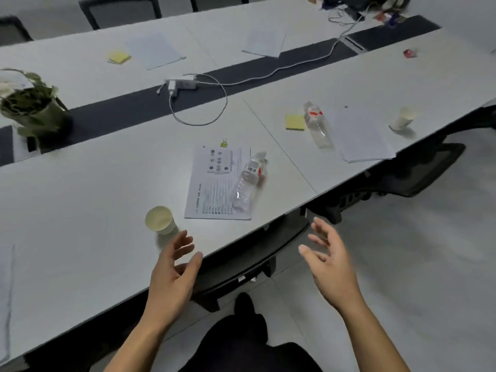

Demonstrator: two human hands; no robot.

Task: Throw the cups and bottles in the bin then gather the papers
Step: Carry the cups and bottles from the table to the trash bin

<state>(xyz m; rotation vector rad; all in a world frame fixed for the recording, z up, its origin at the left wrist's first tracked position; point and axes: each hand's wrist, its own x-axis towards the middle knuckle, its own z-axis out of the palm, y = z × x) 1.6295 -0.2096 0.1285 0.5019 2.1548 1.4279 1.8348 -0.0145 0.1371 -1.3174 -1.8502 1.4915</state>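
Hovering by the desk (pixel 80 210) edge, the left hand (pixel 171 275), near the cup (pixel 160 220), and right hand (pixel 332 267) are showing wide, empty grips.

Dim, flat indoor light with a cool grey cast and no hard glare. Table (pixel 80 210) is slightly brighter around the printed sheet (pixel 214 189). Shadows are soft and faint: one under the near paper cup (pixel 160 220), one beside the far paper cup (pixel 402 118), deep dark below the table edge. Whole frame is soft. Motion blur is worst on the right hand (pixel 331 264), potted plant (pixel 29 103) and top-right clutter (pixel 370 9). Sheet text is unreadable. Wide-angle bend: table edges curve, corners stretch.
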